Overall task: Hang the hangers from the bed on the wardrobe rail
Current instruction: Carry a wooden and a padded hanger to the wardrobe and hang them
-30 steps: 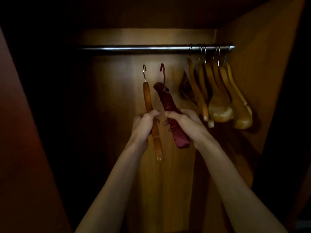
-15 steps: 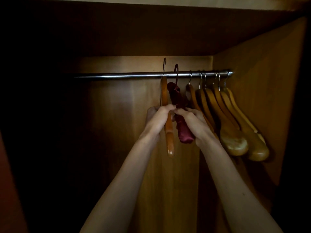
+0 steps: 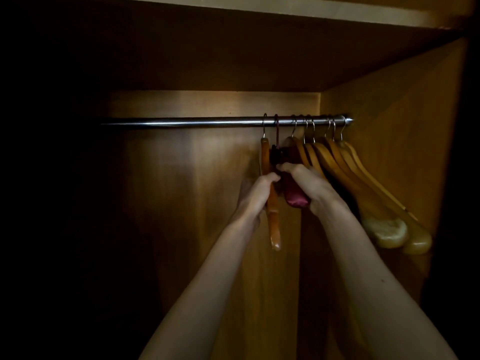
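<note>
Wardrobe rail (image 3: 181, 123), 2 raised hands: left hand (image 3: 257, 193), right hand (image 3: 306, 185) around hangers.

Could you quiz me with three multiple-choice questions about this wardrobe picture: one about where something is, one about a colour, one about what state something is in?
1. Where on the rail do the hangers sit?
A. its right end
B. its left end
C. spread evenly

2. What colour is the padded hanger in the right hand?
A. blue
B. dark red
C. white

3. What is the state of the wooden hanger in the left hand?
A. lying on the floor
B. hooked over the rail, hand closed on it
C. held well below the rail

Answers: 1 A, all hooks crowd the right end; 2 B, its satin padding is dark red; 3 B, its hook loops over the rail.
</note>
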`<move>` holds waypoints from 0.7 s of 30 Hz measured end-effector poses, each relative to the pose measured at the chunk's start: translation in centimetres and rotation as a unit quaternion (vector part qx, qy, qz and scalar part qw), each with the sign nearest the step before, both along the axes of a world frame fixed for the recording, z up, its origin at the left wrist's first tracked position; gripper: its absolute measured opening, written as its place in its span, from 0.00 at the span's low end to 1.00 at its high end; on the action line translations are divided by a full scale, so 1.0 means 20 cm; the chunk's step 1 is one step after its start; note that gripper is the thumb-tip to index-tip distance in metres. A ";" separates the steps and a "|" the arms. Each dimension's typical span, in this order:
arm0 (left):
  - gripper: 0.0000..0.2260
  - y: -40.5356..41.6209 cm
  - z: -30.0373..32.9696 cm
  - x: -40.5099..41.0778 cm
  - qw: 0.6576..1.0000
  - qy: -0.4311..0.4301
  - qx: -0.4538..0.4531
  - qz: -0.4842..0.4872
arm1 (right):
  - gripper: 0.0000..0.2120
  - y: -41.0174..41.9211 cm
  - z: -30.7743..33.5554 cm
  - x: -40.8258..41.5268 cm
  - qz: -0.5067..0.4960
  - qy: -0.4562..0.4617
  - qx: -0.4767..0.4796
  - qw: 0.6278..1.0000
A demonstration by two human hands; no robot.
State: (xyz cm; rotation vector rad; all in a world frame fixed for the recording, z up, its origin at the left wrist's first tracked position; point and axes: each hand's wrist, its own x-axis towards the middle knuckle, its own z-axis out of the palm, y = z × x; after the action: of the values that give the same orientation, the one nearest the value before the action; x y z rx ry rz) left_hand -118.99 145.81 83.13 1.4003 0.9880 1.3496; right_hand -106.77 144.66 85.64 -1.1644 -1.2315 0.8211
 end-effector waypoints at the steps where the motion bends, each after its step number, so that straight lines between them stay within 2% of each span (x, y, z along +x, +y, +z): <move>1: 0.09 -0.01 -0.01 0.00 1.000 0.003 -0.005 -0.006 | 0.08 0.00 -0.01 -0.01 -0.006 -0.001 0.006 1.000; 4: 0.10 -0.01 -0.06 0.02 1.000 0.018 0.003 -0.023 | 0.07 0.00 -0.09 -0.01 -0.015 -0.011 0.021 1.000; 7: 0.13 0.00 -0.13 0.00 0.999 0.021 0.034 -0.016 | 0.11 -0.02 -0.20 -0.01 -0.028 -0.035 0.024 0.999; 9: 0.16 0.00 -0.19 -0.01 0.999 0.003 0.032 -0.035 | 0.09 -0.06 -0.27 -0.01 -0.030 -0.075 0.034 0.996; 12: 0.15 0.00 -0.29 -0.03 0.997 -0.074 0.009 -0.036 | 0.05 -0.13 -0.39 -0.03 -0.012 -0.113 0.053 0.992; 15: 0.10 0.01 -0.45 -0.05 0.984 -0.176 -0.010 -0.009 | 0.10 -0.17 -0.53 -0.04 -0.006 -0.119 0.014 0.993; 18: 0.08 -0.01 -0.69 -0.08 0.990 -0.134 -0.031 -0.033 | 0.14 -0.21 -0.74 -0.03 -0.001 -0.111 -0.041 0.993; 21: 0.10 -0.04 -1.02 -0.10 0.988 -0.049 -0.115 -0.096 | 0.15 -0.26 -1.02 -0.02 -0.002 -0.104 -0.108 0.989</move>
State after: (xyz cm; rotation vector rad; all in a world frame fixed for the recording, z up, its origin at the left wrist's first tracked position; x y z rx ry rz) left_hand -120.94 145.07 62.68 1.2103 0.8880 1.1150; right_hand -107.09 139.44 65.15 -1.4566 -1.3331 0.8612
